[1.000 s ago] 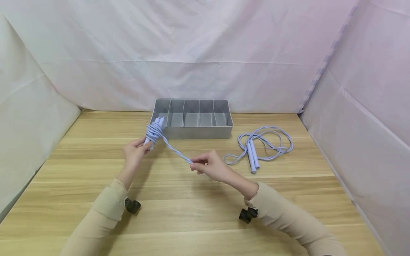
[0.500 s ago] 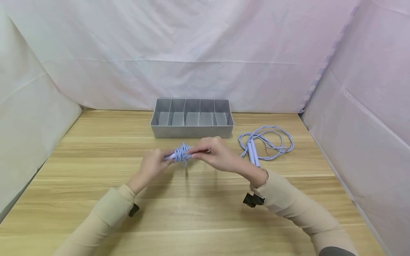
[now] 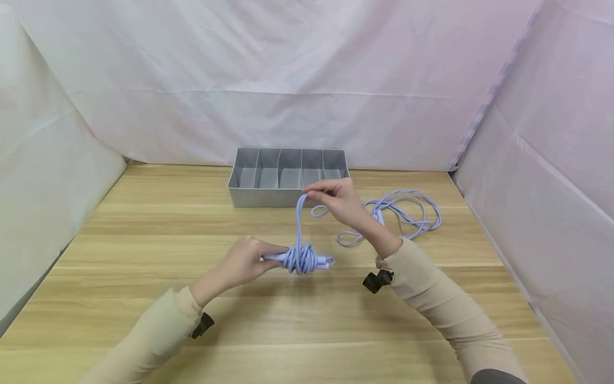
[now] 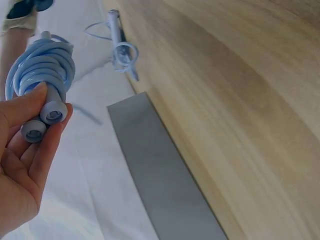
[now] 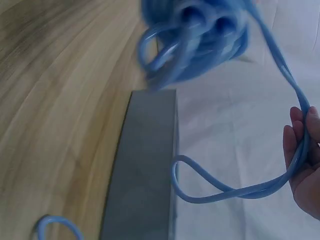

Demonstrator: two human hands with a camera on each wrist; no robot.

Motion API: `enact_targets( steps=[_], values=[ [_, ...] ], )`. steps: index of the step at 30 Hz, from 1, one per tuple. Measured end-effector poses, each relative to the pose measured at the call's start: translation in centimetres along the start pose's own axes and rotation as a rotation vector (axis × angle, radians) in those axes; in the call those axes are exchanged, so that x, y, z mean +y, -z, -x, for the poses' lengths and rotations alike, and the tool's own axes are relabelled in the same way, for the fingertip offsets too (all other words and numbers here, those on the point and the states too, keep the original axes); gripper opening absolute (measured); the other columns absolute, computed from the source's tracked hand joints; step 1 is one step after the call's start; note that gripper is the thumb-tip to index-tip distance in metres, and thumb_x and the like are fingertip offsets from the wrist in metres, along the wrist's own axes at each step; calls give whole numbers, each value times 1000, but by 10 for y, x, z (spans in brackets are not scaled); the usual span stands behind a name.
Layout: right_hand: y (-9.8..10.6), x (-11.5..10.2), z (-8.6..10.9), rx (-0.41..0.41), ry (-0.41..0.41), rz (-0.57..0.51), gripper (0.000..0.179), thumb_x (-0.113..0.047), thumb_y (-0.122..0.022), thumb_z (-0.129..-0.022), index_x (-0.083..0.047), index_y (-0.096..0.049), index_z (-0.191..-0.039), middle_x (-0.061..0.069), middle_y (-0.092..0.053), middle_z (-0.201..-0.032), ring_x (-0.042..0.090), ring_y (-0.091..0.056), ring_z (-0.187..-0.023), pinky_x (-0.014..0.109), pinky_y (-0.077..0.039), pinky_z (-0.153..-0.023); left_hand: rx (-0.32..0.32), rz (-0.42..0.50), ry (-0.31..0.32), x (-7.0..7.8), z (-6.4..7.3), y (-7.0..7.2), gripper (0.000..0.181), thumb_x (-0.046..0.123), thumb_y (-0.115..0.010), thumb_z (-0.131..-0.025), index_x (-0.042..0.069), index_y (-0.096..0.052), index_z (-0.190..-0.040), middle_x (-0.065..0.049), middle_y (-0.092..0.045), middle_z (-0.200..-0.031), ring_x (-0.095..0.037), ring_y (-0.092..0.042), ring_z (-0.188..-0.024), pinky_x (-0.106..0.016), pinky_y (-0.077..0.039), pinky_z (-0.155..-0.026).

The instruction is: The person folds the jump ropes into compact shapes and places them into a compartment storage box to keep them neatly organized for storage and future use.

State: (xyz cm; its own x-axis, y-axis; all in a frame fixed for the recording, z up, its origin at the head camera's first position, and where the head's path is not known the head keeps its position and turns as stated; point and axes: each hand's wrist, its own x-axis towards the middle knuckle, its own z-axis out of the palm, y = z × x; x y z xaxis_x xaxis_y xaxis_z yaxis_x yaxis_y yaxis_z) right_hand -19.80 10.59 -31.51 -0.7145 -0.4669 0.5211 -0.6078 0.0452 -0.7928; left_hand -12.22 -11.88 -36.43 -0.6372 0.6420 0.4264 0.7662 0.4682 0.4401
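Note:
My left hand [image 3: 247, 260] grips the paired handles of a light-blue jump rope [image 3: 301, 260], held above the table. Several turns of its cord are wound round the handles, whose far ends stick out to the right. My right hand [image 3: 338, 200] pinches the doubled cord up and away from the bundle, and a short loop hangs past its fingers in the right wrist view. The left wrist view shows the two handle ends between thumb and fingers. A second jump rope [image 3: 424, 226] lies loosely coiled on the table at the right, its handles partly hidden by my right forearm.
A grey box [image 3: 266, 197] with several compartments stands at the back of the wooden table [image 3: 158, 213]; my right hand overlaps its front right corner in the head view. White cloth [image 3: 216, 122] hangs behind it and along both sides.
The wound bundle has come from the box's left front corner toward the table's middle, now lying sideways. My right hand first met the bundle, then drew the cord upward and to the right.

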Motion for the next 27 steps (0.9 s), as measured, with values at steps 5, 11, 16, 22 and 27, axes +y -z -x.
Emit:
enact_targets(
  steps=[5, 11, 16, 22, 27],
  values=[
    [6, 18, 3, 32, -108, -75, 14, 7, -57, -84, 15, -63, -93, 31, -62, -90, 13, -65, -71, 27, -54, -72, -25, 190, 48, 5, -1, 7, 24, 4, -74, -72, 0, -70, -96, -9, -70, -87, -8, -65, -67, -16, -51, -55],
    [5, 35, 9, 107, -218, -143, 17, 5, -57, -84, 17, -61, -96, 20, -67, -90, 24, -66, -80, 33, -54, -74, 11, 450, 202, 3, -1, 15, 28, -3, -71, -73, -7, -66, -99, -16, -68, -88, -3, -57, -57, -20, -49, -46],
    [1, 46, 14, 148, -281, -189, 20, 2, -57, -85, 17, -60, -98, 20, -67, -89, 13, -67, -76, 30, -54, -74, 55, 598, 263, -1, -3, 22, 30, -8, -69, -73, -14, -61, -102, -25, -66, -90, -3, -61, -67, -23, -54, -55],
    [-11, 56, 18, 173, -282, -167, 18, 2, -59, -84, 16, -61, -96, 28, -64, -87, 8, -65, -70, 27, -55, -68, 51, 807, 291, -5, -4, 23, 38, -7, -67, -75, -18, -54, -109, -23, -64, -99, -12, -66, -80, -30, -55, -67],
    [-21, 63, 26, 176, -314, -145, 14, 10, -56, -83, 18, -61, -92, 28, -64, -84, 1, -60, -60, 18, -52, -59, 159, 942, 386, -10, -5, 23, 35, -8, -66, -75, 1, -63, -109, 1, -69, -93, -10, -66, -81, -27, -54, -70]
  ],
)
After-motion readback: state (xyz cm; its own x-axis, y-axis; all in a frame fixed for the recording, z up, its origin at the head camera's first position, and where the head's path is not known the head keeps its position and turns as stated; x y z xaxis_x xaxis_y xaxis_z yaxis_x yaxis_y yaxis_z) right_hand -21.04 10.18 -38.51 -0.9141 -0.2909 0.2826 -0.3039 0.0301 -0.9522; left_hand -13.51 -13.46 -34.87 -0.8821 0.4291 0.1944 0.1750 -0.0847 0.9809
